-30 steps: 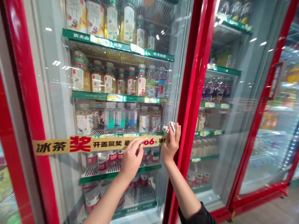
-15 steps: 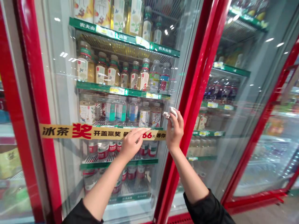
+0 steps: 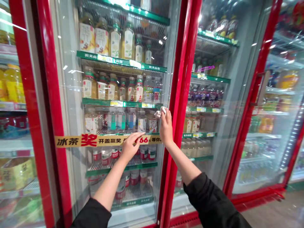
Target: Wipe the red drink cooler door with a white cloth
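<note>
My right hand (image 3: 166,129) is raised at the right side of the glass door (image 3: 72,171), next to its red frame (image 3: 178,79). Between its fingers is a crumpled white tissue or cloth (image 3: 158,114), held up to the glass. Lower and further left, my left hand (image 3: 130,147) lies with fingers stretched out over the yellow promotional strip (image 3: 71,141). Its fingers cover part of the strip's printing, close to the red "66". Whether the fingertips press on the strip is hard to see.
Behind the glass, bottled drinks (image 3: 114,118) stand on shelves with green edges (image 3: 140,104). Another red-framed cooler door (image 3: 247,133) stands to the right, with a handle (image 3: 258,88). Packaged goods (image 3: 17,171) show at the far left. Grey floor (image 3: 273,212) shows at the lower right.
The view has shifted, so the shelves sit lower and more of the right-hand coolers shows. Both hands stay near the strip's right part, with the white wad still held in the right.
</note>
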Demonstrator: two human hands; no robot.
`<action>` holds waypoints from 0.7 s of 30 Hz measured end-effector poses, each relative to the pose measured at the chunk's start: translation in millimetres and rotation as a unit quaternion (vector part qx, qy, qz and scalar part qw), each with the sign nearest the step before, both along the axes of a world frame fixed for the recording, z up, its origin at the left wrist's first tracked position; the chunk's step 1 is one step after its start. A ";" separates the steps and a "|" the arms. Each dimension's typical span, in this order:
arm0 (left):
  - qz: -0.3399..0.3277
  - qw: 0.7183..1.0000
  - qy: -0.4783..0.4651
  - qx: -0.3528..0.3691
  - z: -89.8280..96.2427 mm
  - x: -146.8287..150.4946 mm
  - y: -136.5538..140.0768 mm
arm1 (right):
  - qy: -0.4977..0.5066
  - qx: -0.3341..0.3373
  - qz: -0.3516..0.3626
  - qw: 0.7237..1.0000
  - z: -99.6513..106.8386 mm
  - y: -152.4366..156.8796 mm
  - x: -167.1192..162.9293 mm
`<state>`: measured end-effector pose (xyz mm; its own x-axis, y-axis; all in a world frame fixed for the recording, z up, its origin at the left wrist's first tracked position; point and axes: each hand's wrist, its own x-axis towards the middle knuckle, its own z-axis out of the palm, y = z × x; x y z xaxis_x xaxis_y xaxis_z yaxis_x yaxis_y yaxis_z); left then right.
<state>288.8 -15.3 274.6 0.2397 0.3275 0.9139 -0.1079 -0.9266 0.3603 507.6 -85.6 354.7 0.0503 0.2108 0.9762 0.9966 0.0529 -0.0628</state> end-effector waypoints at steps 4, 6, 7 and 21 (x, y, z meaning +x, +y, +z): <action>-0.012 0.999 0.011 -0.032 5.3 -4.6 -1.6 | -0.007 -0.013 -0.003 1.000 -2.9 -1.5 -0.3; -0.011 0.999 0.017 -0.044 8.8 -5.6 -2.2 | -0.009 -0.013 0.005 1.000 16.2 1.9 0.8; -0.010 0.999 0.017 -0.048 10.5 -5.5 -2.6 | -0.008 -0.010 0.010 1.000 27.7 4.0 1.3; -0.017 0.997 0.001 -0.071 60.0 -2.5 -1.1 | -0.006 0.077 0.041 0.996 65.6 24.4 -10.8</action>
<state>286.3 -16.4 334.6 0.2539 0.4445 0.8590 -0.1374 -0.8626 0.4869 496.8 -61.2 420.3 0.0279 0.0605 0.9978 0.9891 0.1428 -0.0363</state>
